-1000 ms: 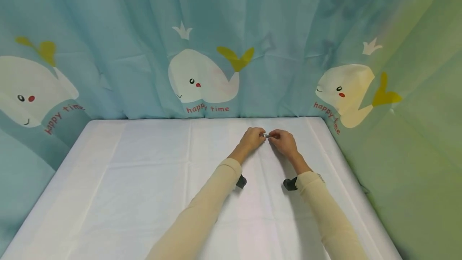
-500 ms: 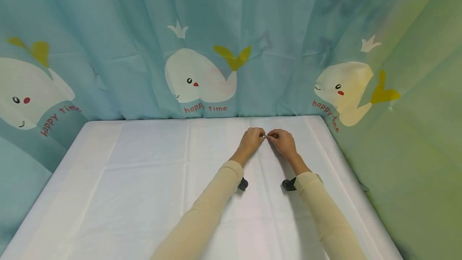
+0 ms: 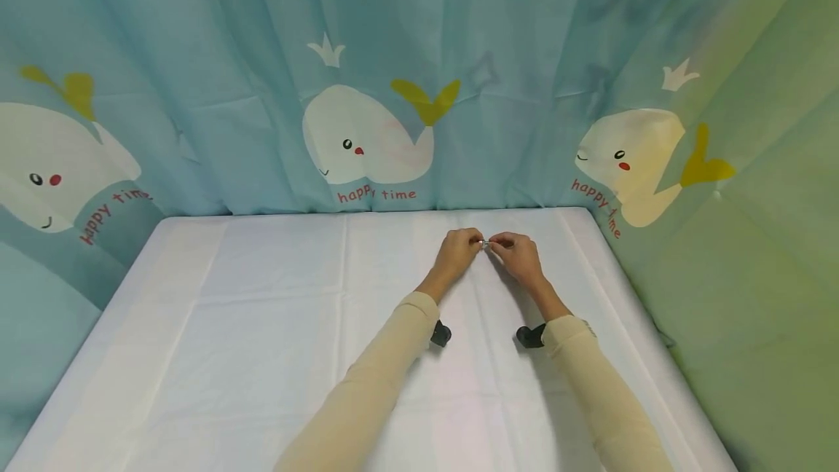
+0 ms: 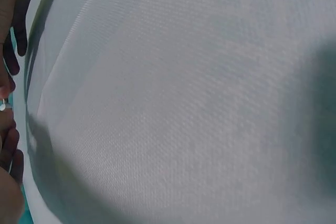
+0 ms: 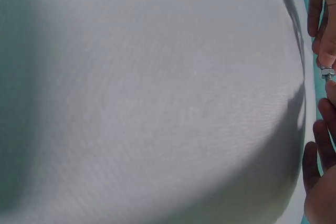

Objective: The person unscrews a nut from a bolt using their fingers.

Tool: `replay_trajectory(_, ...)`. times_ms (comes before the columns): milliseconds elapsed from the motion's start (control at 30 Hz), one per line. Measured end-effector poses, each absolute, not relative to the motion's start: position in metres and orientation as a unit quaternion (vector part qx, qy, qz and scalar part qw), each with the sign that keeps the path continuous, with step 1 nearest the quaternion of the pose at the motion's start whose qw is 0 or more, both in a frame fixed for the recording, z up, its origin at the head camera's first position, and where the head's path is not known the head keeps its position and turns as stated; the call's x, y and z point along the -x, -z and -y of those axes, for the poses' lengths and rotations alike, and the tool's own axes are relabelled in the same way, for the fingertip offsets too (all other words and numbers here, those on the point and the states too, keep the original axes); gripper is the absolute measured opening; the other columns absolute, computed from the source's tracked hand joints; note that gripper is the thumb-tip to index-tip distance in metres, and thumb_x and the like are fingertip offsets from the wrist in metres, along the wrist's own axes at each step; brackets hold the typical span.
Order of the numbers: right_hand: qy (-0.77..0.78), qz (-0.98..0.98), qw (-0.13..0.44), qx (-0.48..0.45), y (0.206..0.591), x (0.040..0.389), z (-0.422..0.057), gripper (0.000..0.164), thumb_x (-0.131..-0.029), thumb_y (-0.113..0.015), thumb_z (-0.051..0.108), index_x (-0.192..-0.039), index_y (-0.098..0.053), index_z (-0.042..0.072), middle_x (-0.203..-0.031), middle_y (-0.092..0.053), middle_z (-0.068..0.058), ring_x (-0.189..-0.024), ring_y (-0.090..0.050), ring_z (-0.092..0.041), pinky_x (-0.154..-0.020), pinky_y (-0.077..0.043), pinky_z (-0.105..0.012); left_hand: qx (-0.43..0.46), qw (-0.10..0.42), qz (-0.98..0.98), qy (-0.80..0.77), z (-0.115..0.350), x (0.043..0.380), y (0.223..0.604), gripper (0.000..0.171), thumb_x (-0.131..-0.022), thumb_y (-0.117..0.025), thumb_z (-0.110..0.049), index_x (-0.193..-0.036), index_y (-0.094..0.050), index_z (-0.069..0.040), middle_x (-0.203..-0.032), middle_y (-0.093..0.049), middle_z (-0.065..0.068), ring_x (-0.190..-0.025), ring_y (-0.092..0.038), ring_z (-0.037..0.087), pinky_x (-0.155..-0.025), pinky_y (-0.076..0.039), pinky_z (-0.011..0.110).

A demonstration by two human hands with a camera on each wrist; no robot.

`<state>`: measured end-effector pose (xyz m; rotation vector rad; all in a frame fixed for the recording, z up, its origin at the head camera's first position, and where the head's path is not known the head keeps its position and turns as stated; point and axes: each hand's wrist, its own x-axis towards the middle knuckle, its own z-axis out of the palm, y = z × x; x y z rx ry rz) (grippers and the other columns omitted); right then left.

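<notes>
Both hands meet near the far edge of the white-covered table, with a small silver bolt (image 3: 485, 244) between their fingertips. My left hand (image 3: 457, 252) pinches one end of it with thumb and fingers. From the other side, my right hand (image 3: 521, 257) pinches the opposite end. In the right wrist view the bolt (image 5: 328, 73) shows a hexagonal metal part by the left fingertips and a short threaded shank running toward the right fingers. Only a bright bit of the bolt (image 4: 5, 106) appears at the left wrist view's edge. The fingertips hide both its ends.
The white cloth (image 3: 262, 355) has fold creases and covers the table. A blue curtain (image 3: 216, 93) with printed whales hangs close behind the far edge; a green curtain (image 3: 760, 297) stands along the right. Dark wrist cameras (image 3: 529, 336) sit under both sleeves.
The fingertips came closer together half a second ago and are now slightly apart again, showing more of the silver bolt. My right hand has shifted a little to the right.
</notes>
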<state>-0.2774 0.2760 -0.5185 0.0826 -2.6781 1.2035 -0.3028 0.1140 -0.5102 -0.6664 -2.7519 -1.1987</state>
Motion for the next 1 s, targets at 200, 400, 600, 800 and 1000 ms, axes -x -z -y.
replay_trajectory(200, -0.438, 0.896, 0.074, -0.007, 0.511, 0.276, -0.275, 0.019, -0.096, -0.070, 0.015, -0.105, -0.076, -0.001, -0.104, -0.073, -0.017, -0.098, -0.068, -0.031, -0.072, -0.053, -0.037, 0.210, 0.035, 0.884, 0.416, -0.109, 0.303, 0.507, 0.011, -0.095, -0.068, -0.007, -0.101, -0.077, -0.006, -0.101, -0.075, 0.004, -0.097, -0.069, 0.016, -0.085, -0.052, 0.024)
replay_trajectory(400, -0.462, 0.884, 0.065, -0.018, 0.506, 0.277, -0.276, 0.019, -0.096, -0.071, 0.016, -0.105, -0.076, -0.001, -0.104, -0.073, -0.016, -0.099, -0.068, -0.030, -0.081, -0.054, -0.040, 0.225, 0.035, 0.872, 0.433, -0.102, 0.301, 0.501, 0.009, -0.096, -0.068, -0.007, -0.100, -0.076, -0.005, -0.101, -0.074, 0.005, -0.098, -0.069, 0.017, -0.087, -0.052, 0.025)
replay_trajectory(600, -0.488, 0.871, 0.055, -0.032, 0.497, 0.274, -0.273, 0.018, -0.094, -0.071, 0.012, -0.104, -0.074, -0.003, -0.104, -0.072, -0.018, -0.101, -0.068, -0.033, -0.087, -0.053, -0.044, 0.237, 0.022, 0.870, 0.431, -0.095, 0.298, 0.492, 0.008, -0.097, -0.067, -0.009, -0.101, -0.074, -0.005, -0.102, -0.074, 0.006, -0.100, -0.068, 0.019, -0.088, -0.052, 0.025)
replay_trajectory(800, -0.494, 0.867, 0.050, -0.045, 0.489, 0.269, -0.270, 0.018, -0.095, -0.071, 0.013, -0.105, -0.074, -0.002, -0.105, -0.072, -0.017, -0.100, -0.068, -0.031, -0.084, -0.054, -0.039, 0.256, 0.018, 0.862, 0.437, -0.088, 0.294, 0.484, 0.009, -0.097, -0.066, -0.007, -0.102, -0.072, -0.003, -0.103, -0.074, 0.008, -0.099, -0.069, 0.019, -0.088, -0.052, 0.025)
replay_trajectory(1000, -0.513, 0.855, 0.050, -0.055, 0.483, 0.263, -0.265, 0.020, -0.095, -0.071, 0.014, -0.105, -0.073, -0.003, -0.104, -0.072, -0.017, -0.099, -0.068, -0.030, -0.080, -0.054, -0.031, 0.270, 0.020, 0.854, 0.445, -0.080, 0.291, 0.480, 0.008, -0.098, -0.066, -0.008, -0.101, -0.072, -0.004, -0.101, -0.074, 0.007, -0.096, -0.069, 0.017, -0.089, -0.052, 0.026)
